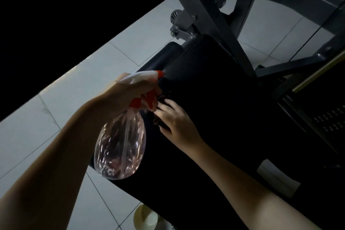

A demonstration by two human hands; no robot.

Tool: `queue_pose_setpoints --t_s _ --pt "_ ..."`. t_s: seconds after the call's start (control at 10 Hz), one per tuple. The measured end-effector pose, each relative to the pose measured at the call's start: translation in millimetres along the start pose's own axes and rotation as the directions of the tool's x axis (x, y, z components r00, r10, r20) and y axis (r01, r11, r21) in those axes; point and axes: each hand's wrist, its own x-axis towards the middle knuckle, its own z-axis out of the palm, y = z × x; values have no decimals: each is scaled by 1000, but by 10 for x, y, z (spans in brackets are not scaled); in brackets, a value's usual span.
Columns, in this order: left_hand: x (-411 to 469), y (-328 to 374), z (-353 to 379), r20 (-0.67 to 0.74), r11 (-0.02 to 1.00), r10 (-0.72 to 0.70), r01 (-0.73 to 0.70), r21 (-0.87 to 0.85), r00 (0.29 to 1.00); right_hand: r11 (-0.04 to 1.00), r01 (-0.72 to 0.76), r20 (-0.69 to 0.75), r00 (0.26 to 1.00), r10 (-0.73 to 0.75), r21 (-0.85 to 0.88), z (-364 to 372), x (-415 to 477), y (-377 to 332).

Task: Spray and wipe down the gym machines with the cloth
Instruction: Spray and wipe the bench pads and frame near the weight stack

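Note:
My left hand (130, 91) grips the neck of a clear pinkish spray bottle (121, 147) with a white and red trigger head, its red nozzle pointing at the black padded seat (224, 99) of a gym machine. My right hand (177, 117) rests on the pad just right of the bottle, fingers lying on a dark cloth (162, 110) that is hard to make out against the black padding.
The machine's grey steel frame (211, 15) rises behind the pad, with a pivot bracket (181, 24) at its upper left. Light floor tiles (74, 89) lie to the left. A pale round object (145, 218) sits on the floor near the bottom edge.

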Motion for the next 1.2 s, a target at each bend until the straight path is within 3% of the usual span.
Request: queue_pose_setpoints --t_s 0.2,0.4,0.6,0.7,0.8,0.9,1.0,1.1,1.2 --pt "-13 -181 -100 -24 999 -17 18 33 1000 1000 16 -27 1000 -16 3 -3 -3 14" --pt "-89 -447 -8 -89 996 -44 37 -80 995 998 2 -26 1000 -4 -65 0 -6 9" --pt "-227 -598 6 -338 994 89 -103 -25 937 992 55 -64 996 -62 -110 15 4 42" --pt "-279 -582 39 -363 981 194 -184 62 911 980 107 4 994 -108 -168 -72 92 114" --pt "-309 -592 34 -374 971 237 -229 67 897 958 50 -48 997 -66 -283 -171 253 241" --pt "-297 -645 50 -417 975 217 -213 55 883 943 -323 -240 925 295 -83 -174 456 200" --pt "-295 -643 91 -442 979 197 -197 47 875 966 -256 -219 941 258 39 -26 479 -25" --pt "-303 -595 123 -455 980 190 -193 39 870 985 163 42 986 -161 -59 -24 286 30" --pt "-307 -588 130 -473 981 177 -192 16 863 953 281 195 947 -255 -117 -227 418 324"
